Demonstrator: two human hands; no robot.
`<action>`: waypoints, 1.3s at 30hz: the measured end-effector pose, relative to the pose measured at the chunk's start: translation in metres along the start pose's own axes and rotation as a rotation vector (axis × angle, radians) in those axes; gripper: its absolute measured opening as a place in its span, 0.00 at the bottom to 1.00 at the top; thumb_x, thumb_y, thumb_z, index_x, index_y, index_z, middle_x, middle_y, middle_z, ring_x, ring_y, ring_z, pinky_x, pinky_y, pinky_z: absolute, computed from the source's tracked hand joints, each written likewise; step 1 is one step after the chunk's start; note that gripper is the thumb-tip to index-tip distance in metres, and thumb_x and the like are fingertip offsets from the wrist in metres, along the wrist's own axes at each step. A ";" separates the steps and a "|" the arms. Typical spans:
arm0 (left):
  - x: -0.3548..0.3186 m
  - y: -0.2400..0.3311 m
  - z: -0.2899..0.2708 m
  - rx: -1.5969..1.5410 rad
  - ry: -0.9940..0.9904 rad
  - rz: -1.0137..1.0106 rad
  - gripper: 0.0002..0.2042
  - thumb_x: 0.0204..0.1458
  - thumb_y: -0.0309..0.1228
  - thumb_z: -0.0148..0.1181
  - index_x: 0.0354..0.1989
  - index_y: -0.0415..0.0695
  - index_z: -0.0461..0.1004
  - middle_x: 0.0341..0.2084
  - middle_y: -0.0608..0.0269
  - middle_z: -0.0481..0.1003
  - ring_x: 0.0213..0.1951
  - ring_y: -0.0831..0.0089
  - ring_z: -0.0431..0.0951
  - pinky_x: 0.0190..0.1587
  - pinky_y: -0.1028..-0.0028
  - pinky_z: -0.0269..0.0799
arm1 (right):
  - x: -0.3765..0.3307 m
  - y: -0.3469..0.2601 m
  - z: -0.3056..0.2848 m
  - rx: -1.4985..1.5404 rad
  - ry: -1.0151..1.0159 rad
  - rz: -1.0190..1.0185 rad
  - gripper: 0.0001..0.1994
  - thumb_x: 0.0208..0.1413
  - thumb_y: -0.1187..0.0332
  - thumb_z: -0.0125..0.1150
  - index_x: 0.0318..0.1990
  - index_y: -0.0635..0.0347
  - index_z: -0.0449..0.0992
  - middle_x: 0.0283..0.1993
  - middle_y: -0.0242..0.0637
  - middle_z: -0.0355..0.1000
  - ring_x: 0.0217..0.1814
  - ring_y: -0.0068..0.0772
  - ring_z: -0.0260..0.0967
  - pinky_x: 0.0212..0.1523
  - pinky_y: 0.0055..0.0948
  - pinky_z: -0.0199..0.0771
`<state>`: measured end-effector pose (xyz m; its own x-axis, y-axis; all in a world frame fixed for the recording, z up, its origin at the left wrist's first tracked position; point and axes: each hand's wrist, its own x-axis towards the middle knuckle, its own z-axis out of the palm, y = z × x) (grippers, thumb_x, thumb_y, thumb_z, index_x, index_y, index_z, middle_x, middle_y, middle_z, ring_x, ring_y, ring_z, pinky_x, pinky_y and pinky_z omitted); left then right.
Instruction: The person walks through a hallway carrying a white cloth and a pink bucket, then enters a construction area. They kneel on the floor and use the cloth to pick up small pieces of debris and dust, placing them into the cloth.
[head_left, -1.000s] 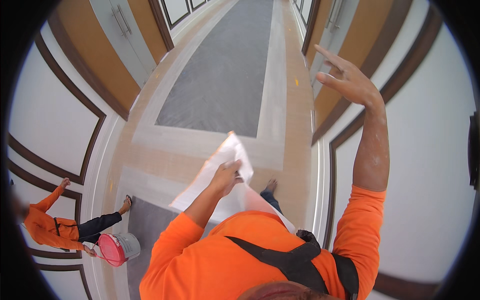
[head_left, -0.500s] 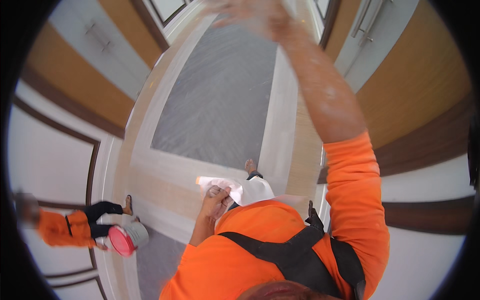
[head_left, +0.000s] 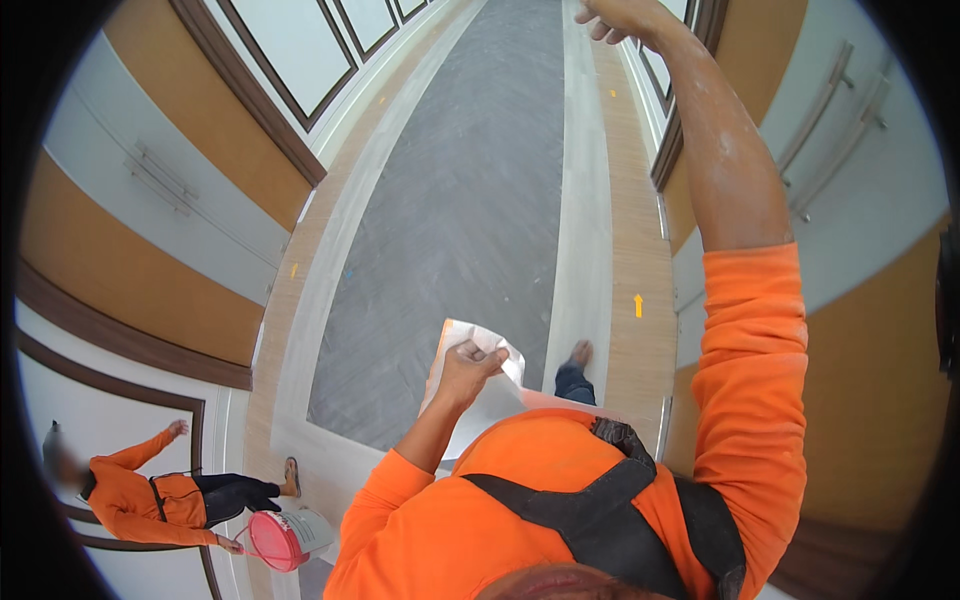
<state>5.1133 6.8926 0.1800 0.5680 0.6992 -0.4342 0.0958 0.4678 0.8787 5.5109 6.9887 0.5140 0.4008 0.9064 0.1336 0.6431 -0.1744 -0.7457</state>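
Observation:
My left hand [head_left: 470, 372] is closed on the edge of a white sheet with an orange border [head_left: 483, 408], which could be an emptied sack. It hangs in front of my orange shirt, and its lower part is hidden against my belly. My right arm reaches out ahead, its forearm dusted with pale powder. At the top edge of the view, my right hand [head_left: 622, 22] has its fingers stretched apart, and nothing shows in them. Below it runs a long grey floor strip [head_left: 460, 200].
Another person [head_left: 165, 497] in orange stands at the left, holding a grey bucket with a red lid [head_left: 280, 541]. Cupboard doors with long metal handles [head_left: 815, 120] line the right wall; similar doors [head_left: 150, 190] line the left. Yellow arrows [head_left: 638, 305] mark the light floor border.
The view has moved along the corridor. My left hand and the sheet sit higher and farther right; my right hand has shifted right. The other person has raised an arm.

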 end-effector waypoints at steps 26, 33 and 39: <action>0.782 0.357 0.013 -0.390 0.117 0.039 0.15 0.59 0.21 0.55 0.46 0.18 0.65 0.44 0.45 0.72 0.47 0.60 0.78 0.56 0.69 0.78 | 0.552 0.325 -0.081 1.622 -0.874 -1.283 0.39 0.56 0.39 0.59 0.70 0.50 0.60 0.66 0.48 0.65 0.59 0.53 0.71 0.53 0.50 0.75; 1.046 0.503 0.107 -0.164 0.037 -0.070 0.14 0.57 0.25 0.62 0.44 0.25 0.70 0.39 0.52 0.74 0.41 0.65 0.80 0.53 0.70 0.79 | 0.589 0.520 -0.070 0.879 0.051 0.297 0.43 0.57 0.43 0.61 0.69 0.65 0.56 0.58 0.54 0.71 0.50 0.51 0.76 0.46 0.37 0.80; 1.248 0.571 0.198 -0.240 -0.004 -0.018 0.12 0.55 0.26 0.65 0.39 0.29 0.70 0.36 0.53 0.75 0.38 0.66 0.80 0.51 0.72 0.79 | 0.866 0.604 0.019 0.580 0.031 0.385 0.36 0.61 0.52 0.60 0.69 0.66 0.57 0.59 0.54 0.71 0.59 0.45 0.71 0.63 0.35 0.65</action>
<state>6.0388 7.9249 0.1796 0.5711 0.6875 -0.4485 -0.0906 0.5958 0.7980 6.2336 7.6762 0.1671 0.5540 0.8086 -0.1981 0.0024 -0.2396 -0.9709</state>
